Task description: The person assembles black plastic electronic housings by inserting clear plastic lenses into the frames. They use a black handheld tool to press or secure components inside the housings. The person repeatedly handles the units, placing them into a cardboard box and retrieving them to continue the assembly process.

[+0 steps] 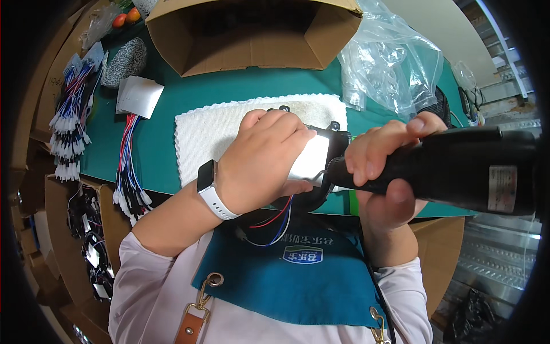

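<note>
My left hand (266, 152), with a white watch on its wrist, presses down on a black-framed part with a white panel (312, 161). Its fingers curl over the far edge and the thumb lies along the near side. Red, white and blue wires (279, 227) hang from the part toward my apron. Wrapped round a black electric screwdriver (458, 169), my right hand (389, 166) holds it almost level. The screwdriver's bit meets the right edge of the frame; any screw there is too small to make out. A white cloth (203, 135) lies under the part.
An open cardboard box (252, 51) stands at the back, with clear plastic bags (395, 63) to its right. On the left lie silvery panels (139, 97) with wires and a bundle of white-plugged wires (69, 137). A box of black parts (86, 229) sits below the table edge.
</note>
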### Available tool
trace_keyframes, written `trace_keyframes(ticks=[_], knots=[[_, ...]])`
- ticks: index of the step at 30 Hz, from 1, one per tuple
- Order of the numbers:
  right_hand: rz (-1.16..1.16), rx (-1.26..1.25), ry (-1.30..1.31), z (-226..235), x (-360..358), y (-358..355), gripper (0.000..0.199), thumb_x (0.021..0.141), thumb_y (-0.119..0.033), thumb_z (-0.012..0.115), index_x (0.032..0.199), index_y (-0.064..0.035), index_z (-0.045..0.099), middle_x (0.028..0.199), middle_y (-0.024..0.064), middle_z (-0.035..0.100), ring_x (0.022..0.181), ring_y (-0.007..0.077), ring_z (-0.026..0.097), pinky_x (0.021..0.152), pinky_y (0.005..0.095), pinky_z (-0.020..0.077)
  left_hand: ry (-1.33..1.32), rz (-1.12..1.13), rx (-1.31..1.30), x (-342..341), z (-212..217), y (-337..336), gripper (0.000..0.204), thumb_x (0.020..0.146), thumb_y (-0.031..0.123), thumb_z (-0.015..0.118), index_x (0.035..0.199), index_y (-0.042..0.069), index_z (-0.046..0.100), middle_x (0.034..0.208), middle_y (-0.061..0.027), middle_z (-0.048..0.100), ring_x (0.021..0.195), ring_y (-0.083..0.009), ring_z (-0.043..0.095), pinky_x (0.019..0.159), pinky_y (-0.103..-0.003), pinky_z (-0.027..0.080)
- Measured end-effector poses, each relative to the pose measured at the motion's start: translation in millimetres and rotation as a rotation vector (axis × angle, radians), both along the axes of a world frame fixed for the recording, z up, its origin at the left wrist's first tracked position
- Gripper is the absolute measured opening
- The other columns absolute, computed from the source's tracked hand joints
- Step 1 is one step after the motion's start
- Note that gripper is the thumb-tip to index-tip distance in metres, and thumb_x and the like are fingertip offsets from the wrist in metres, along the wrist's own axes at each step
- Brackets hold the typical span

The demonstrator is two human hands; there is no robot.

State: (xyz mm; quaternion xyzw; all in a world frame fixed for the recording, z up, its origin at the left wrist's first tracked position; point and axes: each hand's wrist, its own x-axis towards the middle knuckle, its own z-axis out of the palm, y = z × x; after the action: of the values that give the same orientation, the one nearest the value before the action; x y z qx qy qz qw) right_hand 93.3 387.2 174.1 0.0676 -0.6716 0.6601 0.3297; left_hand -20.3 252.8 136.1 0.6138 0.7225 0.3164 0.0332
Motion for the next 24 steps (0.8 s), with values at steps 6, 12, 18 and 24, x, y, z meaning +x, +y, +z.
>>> trace_keyframes(ticks=[6, 12, 18, 24], knots=[[0.123, -0.047, 0.047, -1, -9, 3, 0.061, 0.075, -0.034, 0.069, 0.117, -0.0048, 0.036, 0.062, 0.0031, 0.047, 0.051, 0.013, 0.049, 0.05, 0.0264, 0.0417, 0.0, -0.009, 0.028, -1, -1, 1, 0.065, 0.05, 0.019, 0.081, 0.107, 0.006, 0.053, 0.097, -0.0061, 0.052, 0.096, -0.0251, 0.048, 0.086, -0.038, 0.031], [0.3, 0.007, 0.072, 0, -15, 13, 0.056, 0.076, -0.032, 0.069, 0.114, -0.0054, 0.037, 0.061, 0.0032, 0.048, 0.049, 0.0131, 0.048, 0.048, 0.0261, 0.0407, -0.006, 0.023, 0.037, -1, -3, 1, 0.063, 0.05, 0.019, 0.081, 0.106, 0.008, 0.054, 0.096, -0.0046, 0.051, 0.095, -0.024, 0.048, 0.085, -0.038, 0.028], [0.236, -0.087, 0.041, 1, -14, 9, 0.058, 0.072, -0.028, 0.071, 0.112, -0.0033, 0.037, 0.061, 0.0052, 0.049, 0.049, 0.0125, 0.047, 0.047, 0.0238, 0.0394, -0.022, 0.014, 0.025, -3, -3, 2, 0.064, 0.05, 0.02, 0.081, 0.106, 0.008, 0.054, 0.095, -0.0046, 0.051, 0.095, -0.024, 0.048, 0.086, -0.038, 0.028], [0.088, -0.122, 0.408, 24, 22, 31, 0.052, 0.076, -0.035, 0.063, 0.116, -0.0093, 0.041, 0.069, -0.0006, 0.044, 0.052, 0.008, 0.043, 0.051, 0.0225, 0.0371, -0.004, 0.081, 0.022, 1, -6, -1, 0.061, 0.053, 0.03, 0.079, 0.105, 0.008, 0.055, 0.095, -0.0055, 0.052, 0.096, -0.0237, 0.048, 0.088, -0.039, 0.027]])
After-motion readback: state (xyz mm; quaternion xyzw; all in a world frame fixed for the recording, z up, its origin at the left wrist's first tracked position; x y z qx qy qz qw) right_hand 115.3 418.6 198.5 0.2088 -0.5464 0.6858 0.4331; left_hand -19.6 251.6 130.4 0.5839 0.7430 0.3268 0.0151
